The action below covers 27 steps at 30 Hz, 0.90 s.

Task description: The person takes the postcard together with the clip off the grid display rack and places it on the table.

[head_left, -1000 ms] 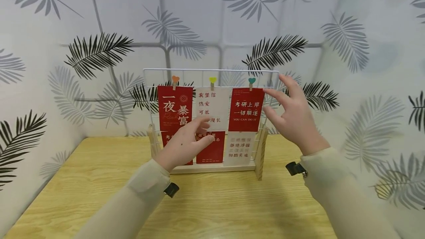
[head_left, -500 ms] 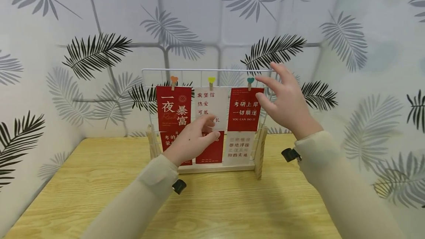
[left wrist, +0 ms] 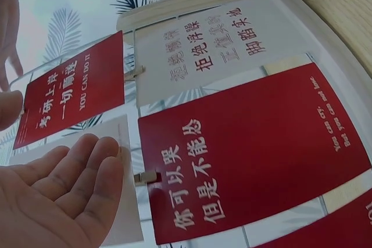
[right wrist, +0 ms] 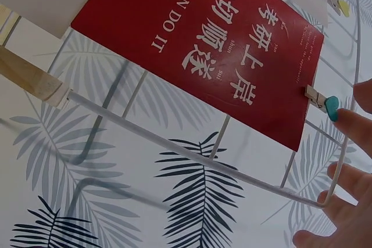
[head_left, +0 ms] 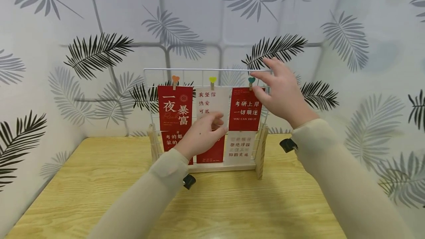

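A white wire grid rack [head_left: 199, 70] on wooden feet holds several red and white cards with Chinese lettering. Wooden clothespins topped with orange [head_left: 175, 79], yellow [head_left: 212, 79] and teal [head_left: 251, 79] hearts hold the top-row cards. My right hand [head_left: 280, 93] reaches the rack's upper right corner, thumb and forefinger spread around the teal-heart clothespin. In the right wrist view a fingertip [right wrist: 349, 125] appears to touch that heart; no firm pinch is visible. My left hand [head_left: 202, 135] is loosely curled before the white middle card [head_left: 221, 100], holding nothing.
The rack stands on a wood-grain table [head_left: 109, 180], near a backdrop [head_left: 299, 6] printed with grey and black leaves. Below the right red card [head_left: 245, 119] hangs a white card [head_left: 240, 148]. Both wrists carry a small black strap.
My right hand has moved left and slightly up, from the rack's right edge to the teal-heart clothespin. My left hand has shifted right across the middle cards. The cards stay in place.
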Available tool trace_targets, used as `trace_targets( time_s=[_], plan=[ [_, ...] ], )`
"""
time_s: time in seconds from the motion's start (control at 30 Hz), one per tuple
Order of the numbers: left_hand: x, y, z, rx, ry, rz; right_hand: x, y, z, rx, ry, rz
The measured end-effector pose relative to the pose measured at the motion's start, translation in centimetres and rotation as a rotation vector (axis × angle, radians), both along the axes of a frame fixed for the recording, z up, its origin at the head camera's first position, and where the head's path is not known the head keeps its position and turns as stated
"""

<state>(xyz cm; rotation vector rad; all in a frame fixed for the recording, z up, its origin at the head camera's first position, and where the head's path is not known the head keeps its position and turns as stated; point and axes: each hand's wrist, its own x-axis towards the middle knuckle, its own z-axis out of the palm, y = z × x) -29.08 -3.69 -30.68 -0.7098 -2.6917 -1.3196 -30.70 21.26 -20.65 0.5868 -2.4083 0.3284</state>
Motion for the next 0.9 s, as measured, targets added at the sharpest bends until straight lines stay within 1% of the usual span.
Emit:
trace_targets(
  time_s=[0.1, 0.27, 0.5, 0.6, 0.7, 0.9],
  plan=[
    [-0.2, 0.5, 0.0, -0.022, -0.001, 0.006, -0.2, -0.3, 0.1, 0.039, -0.025, -0.022],
    [-0.5, 1.4, 0.1, -0.049, 0.008, 0.01, -0.8, -0.5, 0.1, 0.091, -0.024, -0.051],
    [-0.5, 2.1, 0.1, -0.064, 0.011, 0.026, -1.6, -0.6, 0.3, 0.085, 0.02, -0.047],
    [-0.6, 2.4, 0.2, -0.05, 0.02, 0.037, -1.9, -0.8, 0.3, 0.068, 0.037, -0.044],
    [-0.7, 2.8, 0.2, -0.014, 0.033, 0.05, -2.0, -0.9, 0.2, 0.044, 0.055, -0.046],
    [-1.2, 3.7, 0.0, 0.033, 0.08, 0.084, -2.2, -1.1, 0.1, 0.014, 0.086, -0.053]
  ],
)
